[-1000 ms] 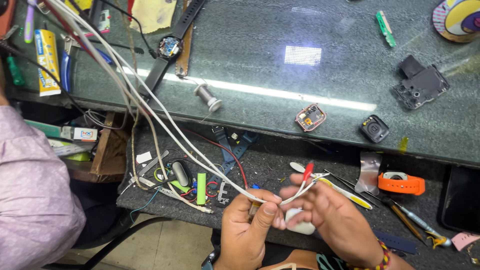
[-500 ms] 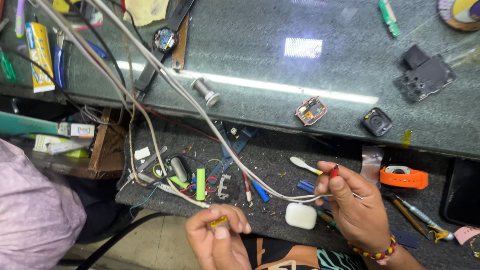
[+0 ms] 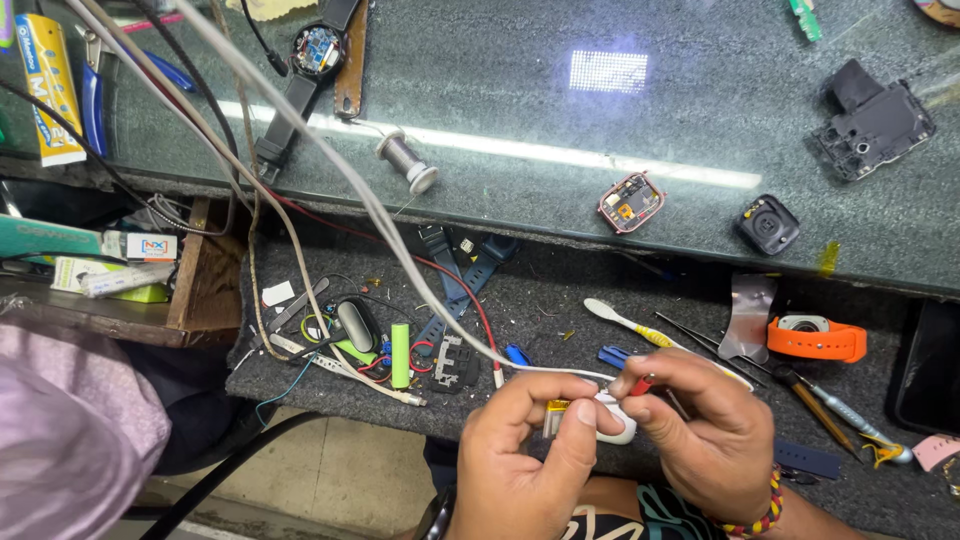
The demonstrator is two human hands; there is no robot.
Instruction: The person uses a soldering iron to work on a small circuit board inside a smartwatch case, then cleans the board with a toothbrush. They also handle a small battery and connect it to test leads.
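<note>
My left hand [image 3: 525, 455] pinches a small flat silver cell with a yellow edge [image 3: 556, 414] between thumb and forefinger. My right hand [image 3: 705, 430] grips a red-tipped probe [image 3: 641, 385] on a white cable [image 3: 400, 255] that runs up to the far left. The probe tip sits right next to the cell. Both hands meet over a small white box [image 3: 622, 428] lying on the dark felt mat [image 3: 560, 300], and the hands partly hide the box.
Green cylindrical cell [image 3: 400, 355], wires and strap pieces lie left of my hands. A toothbrush [image 3: 630, 322], thin tools and an orange watch [image 3: 815, 338] lie to the right. Glass counter [image 3: 560, 130] holds a wire spool [image 3: 405, 160] and opened watch cases. A person's purple sleeve [image 3: 70, 440] is at the left.
My hands were apart half a second ago. The left hand has come up and right with the cell, the right has moved left with the probe, and they now meet.
</note>
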